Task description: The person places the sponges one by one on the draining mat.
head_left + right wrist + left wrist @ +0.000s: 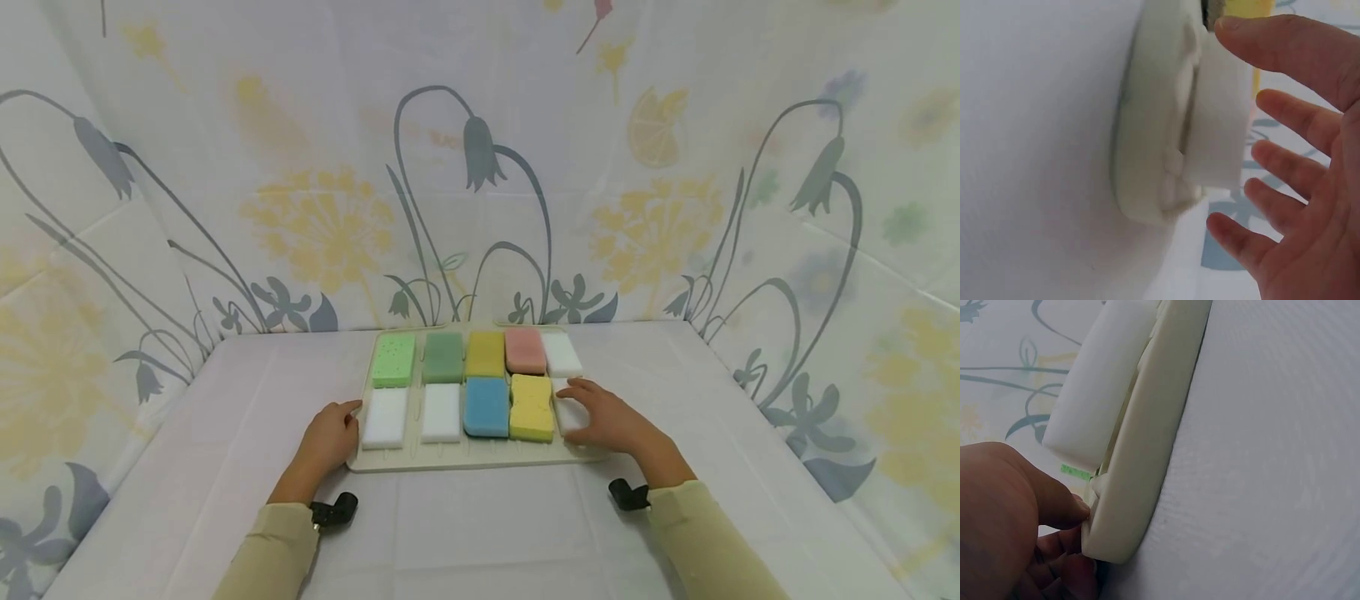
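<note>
A cream tray [472,457] holds two rows of block-shaped sponges. My left hand [327,437] pinches the tray's left edge; in the left wrist view the thumb lies on the rim and the curled fingers go beneath it. My right hand [618,423] is spread over the white sponge [572,414] at the front right. In the right wrist view the thumb reaches that white block's [1216,119] near end, and the other fingers stand apart beside it. Left of it are a yellow wavy-sided sponge [532,408] and a blue sponge [486,407].
Two white blocks, one [386,418] at the corner, fill the front left. Behind stand light green [393,360], dark green [443,357], mustard [485,354], pink [525,351] and white [562,355] ones. A white cloth [480,533] covers the table; a flower-printed curtain surrounds it.
</note>
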`<action>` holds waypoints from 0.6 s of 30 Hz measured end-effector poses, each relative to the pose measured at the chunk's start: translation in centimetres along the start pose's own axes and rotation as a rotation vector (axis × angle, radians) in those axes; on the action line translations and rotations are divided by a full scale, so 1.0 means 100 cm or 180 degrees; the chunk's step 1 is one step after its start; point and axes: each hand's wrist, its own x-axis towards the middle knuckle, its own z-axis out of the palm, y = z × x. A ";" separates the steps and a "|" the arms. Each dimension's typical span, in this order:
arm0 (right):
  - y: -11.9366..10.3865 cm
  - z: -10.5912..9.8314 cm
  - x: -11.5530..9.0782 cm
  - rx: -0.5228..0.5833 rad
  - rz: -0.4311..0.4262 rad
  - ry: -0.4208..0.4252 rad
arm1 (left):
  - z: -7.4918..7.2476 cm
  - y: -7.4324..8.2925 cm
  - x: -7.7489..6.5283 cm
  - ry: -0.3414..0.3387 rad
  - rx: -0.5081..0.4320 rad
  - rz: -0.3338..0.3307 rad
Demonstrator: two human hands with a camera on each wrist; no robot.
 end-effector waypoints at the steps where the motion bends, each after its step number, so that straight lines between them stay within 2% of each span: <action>1: 0.000 -0.002 -0.001 -0.0006 -0.0037 0.0014 | -0.001 -0.001 -0.001 -0.0007 -0.0009 -0.0007; 4: -0.001 -0.012 -0.002 0.0011 -0.0143 0.0113 | -0.003 -0.004 -0.003 -0.0050 -0.0026 -0.0041; 9: -0.001 -0.027 0.003 -0.0066 -0.0332 0.0443 | -0.011 -0.007 -0.003 -0.0173 -0.0022 -0.0056; 12: -0.003 -0.036 0.006 -0.0111 -0.0381 0.0602 | -0.016 -0.006 -0.001 -0.0285 -0.0006 -0.0047; 18: -0.006 -0.047 0.011 -0.0225 -0.0371 0.0745 | -0.032 -0.001 0.002 -0.0428 0.0018 -0.0049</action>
